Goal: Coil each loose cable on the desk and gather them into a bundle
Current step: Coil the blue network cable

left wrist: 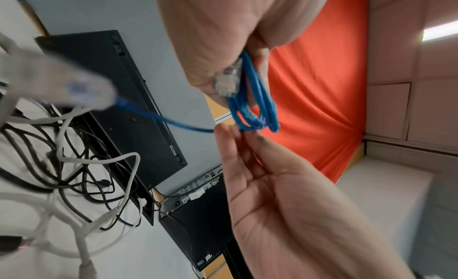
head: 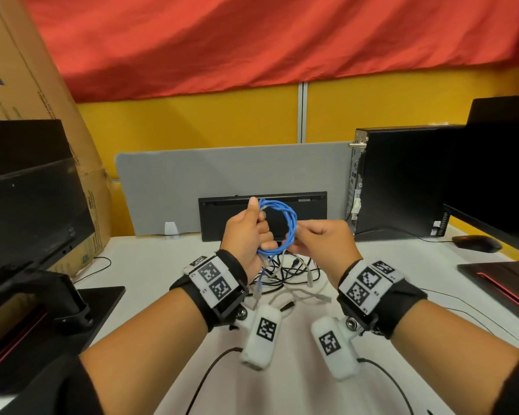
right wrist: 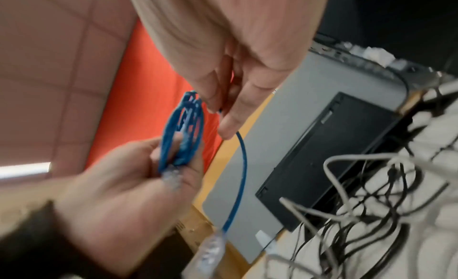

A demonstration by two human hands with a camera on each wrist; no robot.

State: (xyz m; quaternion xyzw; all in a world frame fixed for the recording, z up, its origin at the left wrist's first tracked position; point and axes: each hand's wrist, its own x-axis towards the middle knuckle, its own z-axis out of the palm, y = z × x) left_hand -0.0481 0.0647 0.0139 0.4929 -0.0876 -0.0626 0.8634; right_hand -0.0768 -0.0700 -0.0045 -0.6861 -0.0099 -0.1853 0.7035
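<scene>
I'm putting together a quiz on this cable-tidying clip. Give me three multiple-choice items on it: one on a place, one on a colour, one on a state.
1. Where are the cables not yet picked up?
A. on the white desk below the hands
B. on top of the computer tower
C. inside the cardboard box

2. What colour is the cable in the hands?
A. red
B. blue
C. green

3. In what state is the held cable?
A. stretched straight
B. knotted into a ball
C. mostly wound in loops, one end hanging

Answers:
1 A: the loose cables lie tangled on the desk.
2 B: the blue cable shows between the left hand and right hand.
3 C: loops are gathered in the left hand; a connector end dangles.
</scene>
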